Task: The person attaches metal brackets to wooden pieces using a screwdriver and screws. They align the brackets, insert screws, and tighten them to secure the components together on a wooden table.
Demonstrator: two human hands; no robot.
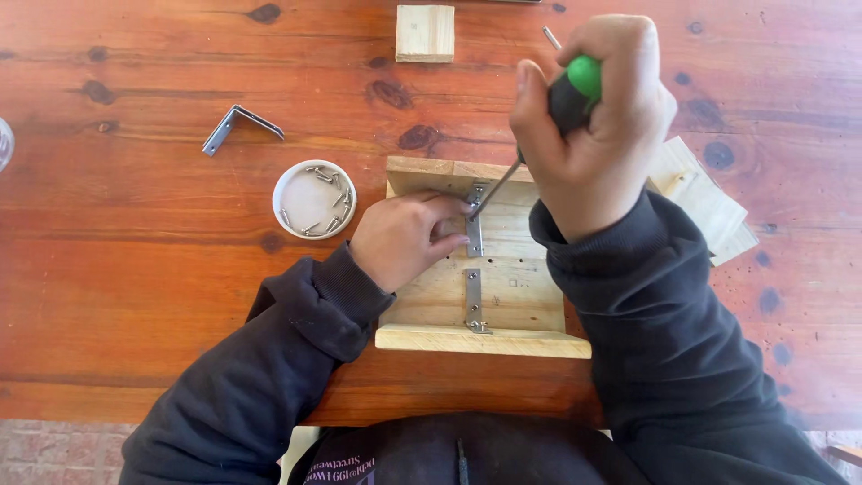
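Loose metal angle bracket (241, 126) lies on the red-brown wooden table (135, 242), upper left. Right of it, a white round lid (314, 198) holding small screws. Left hand (404, 238), fingers curled, presses down on a pale wooden workpiece (480, 283), fingertips touching a metal bracket (474, 224) near its far edge. A second bracket (472, 301) sits nearer the front lip. Small wood block (425, 33) at the table's far edge, well apart. Right hand (593, 126) is clenched round a screwdriver (575, 85) with black-and-green handle; shaft slants down-left, tip at the upper bracket. Pale wood offcuts (709, 202) lie just beside the right sleeve.
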